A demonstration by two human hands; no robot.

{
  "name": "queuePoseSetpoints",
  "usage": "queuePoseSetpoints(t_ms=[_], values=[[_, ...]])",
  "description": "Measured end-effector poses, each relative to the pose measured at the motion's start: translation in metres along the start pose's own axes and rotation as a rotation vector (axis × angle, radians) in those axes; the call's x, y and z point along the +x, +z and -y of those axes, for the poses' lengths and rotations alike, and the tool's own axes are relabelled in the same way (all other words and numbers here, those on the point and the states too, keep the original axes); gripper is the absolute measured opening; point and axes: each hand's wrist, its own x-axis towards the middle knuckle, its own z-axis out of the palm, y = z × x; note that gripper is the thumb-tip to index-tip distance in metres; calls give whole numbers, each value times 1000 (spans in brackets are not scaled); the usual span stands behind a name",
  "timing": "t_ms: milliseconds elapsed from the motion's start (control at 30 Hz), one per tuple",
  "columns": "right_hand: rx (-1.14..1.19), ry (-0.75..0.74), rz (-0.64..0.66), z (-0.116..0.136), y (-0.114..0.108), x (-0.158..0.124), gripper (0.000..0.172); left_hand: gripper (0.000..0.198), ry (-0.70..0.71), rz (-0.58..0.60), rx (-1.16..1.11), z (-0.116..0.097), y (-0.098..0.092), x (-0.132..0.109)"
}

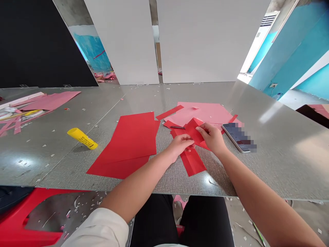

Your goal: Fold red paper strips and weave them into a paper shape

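A small folded piece of red paper point(194, 129) is held up between my two hands over the table. My left hand point(182, 144) pinches its lower left edge. On its right side, my right hand point(211, 135) grips it with the thumb on top. Below my hands lies a creased strip of red paper point(193, 164). A thin dark pen-like stick point(177, 127) rests on red scraps just left of the held piece. Large red sheets point(133, 137) are stacked to the left of my left hand. Pink sheets point(205, 111) lie beyond both hands.
A yellow tube point(82, 138) with dark print lies on the left of the grey table point(102, 103). Near my right wrist is a phone point(238, 137). Pink paper and strips point(51, 101) are piled at the far left. White panels point(200, 41) stand at the back edge.
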Motion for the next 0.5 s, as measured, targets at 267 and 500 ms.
queuePoseSetpoints(t_ms=[267, 500], values=[[20, 41, 17, -5, -2, -1, 26, 10, -17, 49, -63, 2, -1, -1], [26, 39, 12, -7, -1, -2, 25, 10, -10, 37, -61, 5, -1, 1]])
